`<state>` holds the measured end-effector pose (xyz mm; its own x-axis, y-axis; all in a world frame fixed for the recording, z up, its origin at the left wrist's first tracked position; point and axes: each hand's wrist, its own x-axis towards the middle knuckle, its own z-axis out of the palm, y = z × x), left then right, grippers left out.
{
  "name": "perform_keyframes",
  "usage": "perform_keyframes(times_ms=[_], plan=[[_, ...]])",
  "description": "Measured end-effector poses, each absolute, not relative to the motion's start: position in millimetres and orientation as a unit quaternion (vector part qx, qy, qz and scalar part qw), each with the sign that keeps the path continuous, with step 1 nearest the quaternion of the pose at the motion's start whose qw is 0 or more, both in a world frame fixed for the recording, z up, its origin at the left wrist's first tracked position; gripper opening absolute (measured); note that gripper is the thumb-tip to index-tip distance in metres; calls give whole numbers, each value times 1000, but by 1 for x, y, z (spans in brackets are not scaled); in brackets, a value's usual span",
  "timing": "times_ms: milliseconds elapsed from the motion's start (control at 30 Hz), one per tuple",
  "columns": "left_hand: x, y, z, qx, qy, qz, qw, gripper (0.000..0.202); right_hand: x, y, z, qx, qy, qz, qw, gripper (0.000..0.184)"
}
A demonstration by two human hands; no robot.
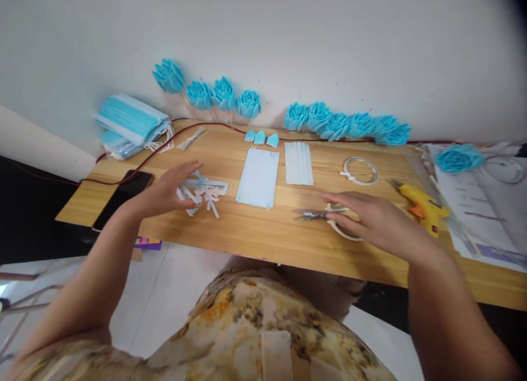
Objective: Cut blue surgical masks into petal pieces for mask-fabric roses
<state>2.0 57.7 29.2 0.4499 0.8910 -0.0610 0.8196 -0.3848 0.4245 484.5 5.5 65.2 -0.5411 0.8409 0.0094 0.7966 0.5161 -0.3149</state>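
Note:
My left hand (167,189) is at the left of the wooden table, its fingers apart and curved around the edge of a small heap of cut white and pale blue scraps (209,193). My right hand (366,213) has its thumb and fingers on the pale handles of a pair of scissors (313,214); the blades are slightly parted and point left, low over the tabletop. Between my hands lie a flat light blue face mask (258,178) and a whitish pleated piece (298,163). Several small blue cut petals (259,137) lie behind them.
Blue flowers (224,94) lean on the wall, with more (333,125) lying at the table's back. A mask stack (132,123) and phone (123,197) are left. A tape roll (361,171), yellow glue gun (422,205) and papers (473,205) are right. A red-black cable (160,151) crosses behind.

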Motion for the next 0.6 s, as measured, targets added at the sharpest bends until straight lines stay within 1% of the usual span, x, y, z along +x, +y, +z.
perform_keyframes(times_ms=[67, 133, 200, 267, 333, 400, 433, 533, 600], plan=[[0, 62, 40, 837, 504, 88, 193, 89, 468, 9, 59, -449, -877, 137, 100, 40], [2, 65, 46, 848, 495, 81, 171, 79, 446, 13, 55, -422, -889, 140, 106, 35], [5, 65, 45, 859, 488, 66, 139, 68, 423, 17, 54, -389, -903, 161, 89, 31], [5, 61, 41, 870, 480, 46, 98, 63, 406, 20, 55, -368, -909, 182, 74, 29], [1, 56, 37, 878, 471, 33, 73, 65, 398, 21, 57, -362, -910, 192, 64, 29], [-6, 53, 37, 886, 457, 26, 77, 70, 400, 21, 57, -364, -909, 197, 58, 28], [-9, 52, 39, 887, 454, 26, 81, 68, 403, 20, 57, -365, -908, 200, 55, 29], [-8, 52, 53, 884, 459, 61, 69, 48, 415, 14, 56, -379, -901, 203, 52, 29], [-1, 52, 63, 878, 462, 118, 40, 40, 423, 8, 55, -393, -896, 202, 47, 31]])
